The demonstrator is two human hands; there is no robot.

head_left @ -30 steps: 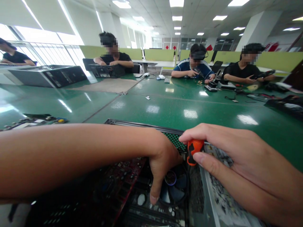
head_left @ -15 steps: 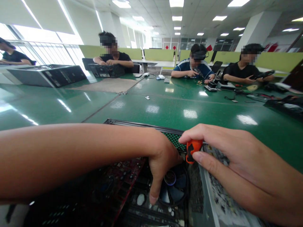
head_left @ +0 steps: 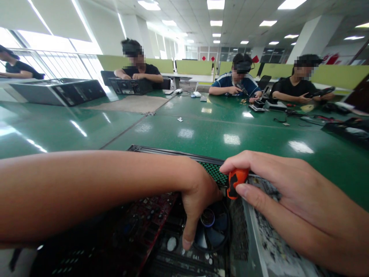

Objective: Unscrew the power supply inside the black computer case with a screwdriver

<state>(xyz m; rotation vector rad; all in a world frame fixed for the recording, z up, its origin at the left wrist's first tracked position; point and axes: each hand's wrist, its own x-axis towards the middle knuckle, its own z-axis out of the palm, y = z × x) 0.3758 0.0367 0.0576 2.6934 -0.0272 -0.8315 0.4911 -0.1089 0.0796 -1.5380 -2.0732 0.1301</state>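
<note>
An opened computer case with a black, honeycomb-pierced edge lies in front of me. Inside it sits a round black cooling fan above the mainboard, with a red circuit board to its left. My left hand reaches over the fan's left side, thumb pointing down and spread from the fingers; the fingertips are partly hidden near the fan's far edge. My right hand grips a screwdriver by its orange and black handle, between thumb and fingers. The screwdriver points down at the fan's far right corner; its tip is hidden.
A metal unit with a worn label lies right of the fan, under my right forearm. Across the green table, several people work on computer parts. A large computer case stands far left. Cables and dark parts lie at right.
The screwdriver and my right hand have shifted very slightly to the right. My left hand stays in the same place over the fan.
</note>
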